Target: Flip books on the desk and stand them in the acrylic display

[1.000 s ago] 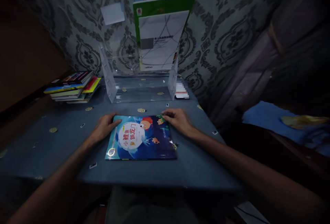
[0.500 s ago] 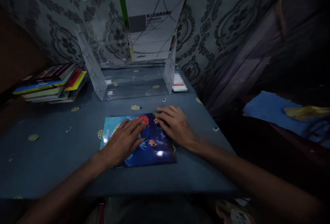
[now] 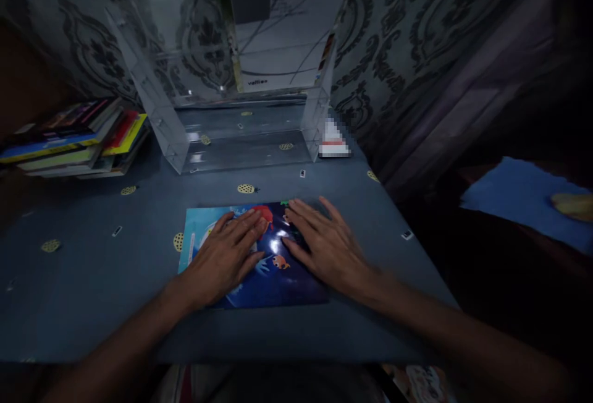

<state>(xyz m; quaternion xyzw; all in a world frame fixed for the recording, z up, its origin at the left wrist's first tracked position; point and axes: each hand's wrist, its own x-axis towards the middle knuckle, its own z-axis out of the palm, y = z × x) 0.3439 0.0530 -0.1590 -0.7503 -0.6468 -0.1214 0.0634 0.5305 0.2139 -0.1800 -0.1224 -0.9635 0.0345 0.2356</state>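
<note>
A thin glossy picture book (image 3: pixel 296 285) with a blue cover and cartoon sea creatures lies closed and flat on the table. My left hand (image 3: pixel 227 258) rests on the left half of its cover, fingers stretched out toward the top edge. On the upper right part of the book lies my right hand (image 3: pixel 327 245), palm down with its fingers spread. Between the two hands, the glossy middle of the cover shows an orange fish and a bright reflection. Both palms hide parts of the cover picture.
Behind the book stands a clear acrylic rack (image 3: pixel 169 143), with a white-and-green booklet (image 3: pixel 282 50) upright in it. A stack of books (image 3: pixel 69 140) sits at the back left. A small white item (image 3: pixel 334 140), blurred out, lies right of the rack. The table (image 3: pixel 92 285) drops off at right.
My right hand has shifted slightly right over the book and its fingers have spread and flattened. The left hand stays on the cover. The view has tilted down and come closer.
</note>
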